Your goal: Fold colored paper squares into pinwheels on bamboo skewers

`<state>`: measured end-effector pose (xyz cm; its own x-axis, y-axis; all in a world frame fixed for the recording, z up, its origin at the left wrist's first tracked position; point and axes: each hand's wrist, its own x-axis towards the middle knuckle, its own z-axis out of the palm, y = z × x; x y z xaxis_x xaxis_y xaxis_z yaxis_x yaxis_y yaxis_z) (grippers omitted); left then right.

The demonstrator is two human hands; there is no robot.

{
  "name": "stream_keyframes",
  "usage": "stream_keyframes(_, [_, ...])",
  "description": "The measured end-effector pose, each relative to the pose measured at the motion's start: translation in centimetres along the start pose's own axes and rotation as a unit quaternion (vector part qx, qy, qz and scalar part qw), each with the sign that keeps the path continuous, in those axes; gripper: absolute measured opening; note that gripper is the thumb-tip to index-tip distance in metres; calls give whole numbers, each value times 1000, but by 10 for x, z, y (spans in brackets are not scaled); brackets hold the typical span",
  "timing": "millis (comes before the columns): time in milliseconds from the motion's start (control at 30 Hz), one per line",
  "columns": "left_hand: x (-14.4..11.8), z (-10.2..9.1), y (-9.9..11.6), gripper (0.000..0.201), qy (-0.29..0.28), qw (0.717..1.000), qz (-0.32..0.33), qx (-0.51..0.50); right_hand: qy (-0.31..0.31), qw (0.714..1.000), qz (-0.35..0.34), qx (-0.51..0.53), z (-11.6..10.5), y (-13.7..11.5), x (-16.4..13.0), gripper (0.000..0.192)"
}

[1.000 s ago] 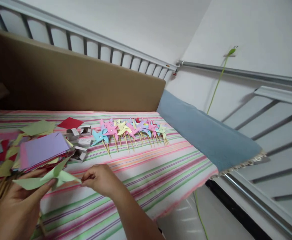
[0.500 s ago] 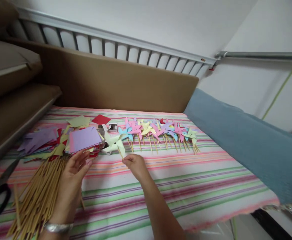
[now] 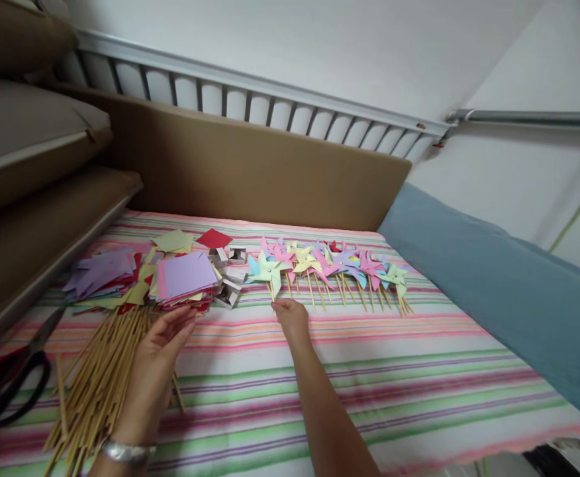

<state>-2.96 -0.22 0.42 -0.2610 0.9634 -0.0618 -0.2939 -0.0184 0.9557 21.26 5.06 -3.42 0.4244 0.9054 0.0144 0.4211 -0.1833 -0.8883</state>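
Setting green pinwheel (image 3: pixel 266 270) beside pinwheel row (image 3: pixel 339 264)

Black-handled scissors (image 3: pixel 14 384) lay at the near left edge of a pink-and-green striped cloth (image 3: pixel 369 391). A brown cardboard panel (image 3: pixel 250 165) stood against a white slatted metal rail (image 3: pixel 270 109), with a folded blue fabric (image 3: pixel 493 285) along the right side.
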Motion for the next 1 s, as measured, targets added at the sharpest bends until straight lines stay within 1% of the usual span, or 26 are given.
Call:
stream_keyframes(400, [-2,-3,1,38,-13,1000,6,-4,27,998,-11,-65,3,3,-1,19])
stream_keyframes(500, [-3,-2,2,36,-15,1000,8,-8,34,997,-16,-69,0,0,-4,21])
stream_keyframes(567, [-4,0,4,35,-5,1000,9,-14,40,997,-22,-69,-5,-6,-7,22])
stream_keyframes(633, [-5,0,8,33,20,999,21,-34,48,996,-31,-66,-10,-14,-12,23])
stream_keyframes(667, [-5,0,12,31,42,997,36,-50,51,996,-36,-64,-12,-19,-14,23])
stream_keyframes(733, [-4,-5,20,28,105,987,83,-87,51,996,-53,-53,-12,-28,-22,22])
stream_keyframes(800, [-2,-13,28,25,172,971,119,-118,40,995,-86,-19,-7,-37,-32,22])
stream_keyframes(867, [0,-23,33,23,220,957,131,-138,15,991,-130,15,1,-46,-43,22])
stream_keyframes(900, [1,-28,35,22,232,953,131,-145,-2,987,-160,23,7,-52,-48,21])
stream_keyframes(967, [2,-36,36,22,238,951,126,-150,-36,971,-238,14,19,-66,-54,18])
stream_keyframes(1000, [2,-38,36,22,236,952,124,-150,-54,958,-282,3,26,-74,-55,17])
